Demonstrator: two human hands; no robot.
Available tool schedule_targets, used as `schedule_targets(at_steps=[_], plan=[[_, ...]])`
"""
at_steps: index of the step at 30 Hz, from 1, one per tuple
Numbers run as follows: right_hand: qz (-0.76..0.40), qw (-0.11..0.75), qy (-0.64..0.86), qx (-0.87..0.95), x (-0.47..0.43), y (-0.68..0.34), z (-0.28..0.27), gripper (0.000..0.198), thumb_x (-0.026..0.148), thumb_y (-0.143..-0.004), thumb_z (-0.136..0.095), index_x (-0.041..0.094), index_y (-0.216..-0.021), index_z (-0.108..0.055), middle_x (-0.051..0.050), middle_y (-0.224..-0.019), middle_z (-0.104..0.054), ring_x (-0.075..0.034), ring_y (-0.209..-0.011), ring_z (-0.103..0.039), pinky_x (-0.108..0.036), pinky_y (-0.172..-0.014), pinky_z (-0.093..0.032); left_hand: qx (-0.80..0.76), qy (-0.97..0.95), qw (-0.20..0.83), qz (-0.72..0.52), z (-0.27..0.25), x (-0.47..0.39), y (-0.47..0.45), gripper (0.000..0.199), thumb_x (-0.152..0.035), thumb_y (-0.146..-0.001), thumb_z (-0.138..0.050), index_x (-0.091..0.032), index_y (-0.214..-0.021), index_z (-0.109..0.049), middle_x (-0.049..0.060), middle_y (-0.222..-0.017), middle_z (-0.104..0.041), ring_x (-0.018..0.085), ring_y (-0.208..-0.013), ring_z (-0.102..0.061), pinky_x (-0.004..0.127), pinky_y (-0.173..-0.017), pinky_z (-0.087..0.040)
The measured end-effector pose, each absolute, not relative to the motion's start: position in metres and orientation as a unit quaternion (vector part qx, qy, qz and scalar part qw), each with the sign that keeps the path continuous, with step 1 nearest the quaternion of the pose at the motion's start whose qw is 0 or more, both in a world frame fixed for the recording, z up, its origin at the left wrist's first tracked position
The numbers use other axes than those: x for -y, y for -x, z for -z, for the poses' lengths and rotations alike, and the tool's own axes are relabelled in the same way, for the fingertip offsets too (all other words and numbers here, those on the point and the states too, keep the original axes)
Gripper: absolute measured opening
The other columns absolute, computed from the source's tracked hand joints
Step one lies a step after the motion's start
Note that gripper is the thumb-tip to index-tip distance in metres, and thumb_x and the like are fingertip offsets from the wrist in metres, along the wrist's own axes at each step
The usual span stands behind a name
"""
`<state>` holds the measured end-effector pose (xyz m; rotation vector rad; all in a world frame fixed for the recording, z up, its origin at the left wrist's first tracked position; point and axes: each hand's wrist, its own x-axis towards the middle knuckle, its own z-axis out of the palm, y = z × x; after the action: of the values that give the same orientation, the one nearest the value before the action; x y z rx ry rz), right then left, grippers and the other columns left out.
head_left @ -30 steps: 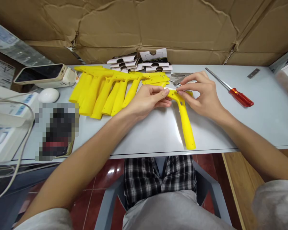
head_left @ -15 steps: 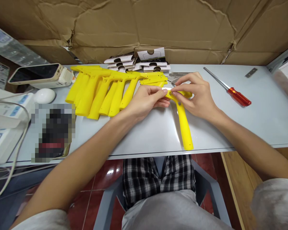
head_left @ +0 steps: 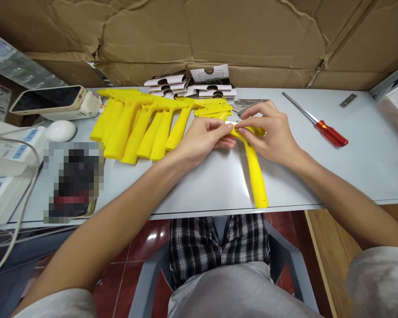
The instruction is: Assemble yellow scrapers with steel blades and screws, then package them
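- Left hand (head_left: 206, 136): fingers gripping the yellow tool (head_left: 256, 179) over the table (head_left: 338, 176)
- Right hand (head_left: 272, 132): pinching a tiny part (head_left: 237, 130) at its head
- Right fingertips closer to left thumb than a second ago

You are at a small, improvised assembly workspace; whether it stands inside a home or a workshop cannot be told. Your table (head_left: 368, 172) carries a yellow T-shaped handle (head_left: 257, 176) before you, a row of matching handles (head_left: 132, 139), a red-handled screwdriver (head_left: 331, 134) and a flat metal blade (head_left: 347, 100). Creased cardboard (head_left: 199, 39) lines the back, and your grey armchair (head_left: 147, 278) sits on red floor tiles (head_left: 112, 282).
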<state>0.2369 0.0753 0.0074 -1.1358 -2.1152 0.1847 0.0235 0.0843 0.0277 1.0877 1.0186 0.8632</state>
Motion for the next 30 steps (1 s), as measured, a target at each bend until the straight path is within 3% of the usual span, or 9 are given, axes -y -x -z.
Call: schedule_targets(at_steps=[8, 14, 30], plan=[[-0.072, 0.357, 0.429, 0.827, -0.073, -0.24, -0.008, 0.034, 0.029, -0.102, -0.053, 0.022, -0.12, -0.081, -0.009, -0.125, -0.067, -0.017, -0.119, -0.058, -0.039, -0.111, -0.049, -0.455, -0.474, 0.652, -0.377, -0.026, -0.085, -0.023, 0.014, -0.018, -0.098, -0.08, -0.009, -0.086, -0.08, 0.008, -0.078, -0.081, 0.012, -0.066, -0.077, 0.024, -0.073, -0.066], [-0.063, 0.35, 0.426, 0.832, -0.071, -0.242, -0.011, 0.033, 0.022, -0.095, -0.051, 0.023, -0.109, -0.081, -0.008, -0.126, -0.066, -0.017, -0.121, -0.057, -0.038, -0.108, -0.05, -0.452, -0.474, 0.654, -0.379, -0.026, -0.086, -0.022, 0.016, -0.015, -0.1, -0.076, -0.009, -0.085, -0.08, 0.008, -0.078, -0.08, 0.012, -0.066, -0.076, 0.023, -0.073, -0.066], [-0.051, 0.376, 0.376, 0.845, -0.079, -0.247, 0.0, 0.035, 0.018, -0.095, -0.051, 0.021, -0.114, -0.08, -0.008, -0.128, -0.063, -0.015, -0.122, -0.058, -0.034, -0.107, -0.052, -0.453, -0.482, 0.649, -0.377, -0.03, -0.084, -0.022, 0.016, -0.014, -0.101, -0.076, -0.008, -0.086, -0.078, 0.008, -0.079, -0.08, 0.011, -0.066, -0.076, 0.023, -0.074, -0.066]])
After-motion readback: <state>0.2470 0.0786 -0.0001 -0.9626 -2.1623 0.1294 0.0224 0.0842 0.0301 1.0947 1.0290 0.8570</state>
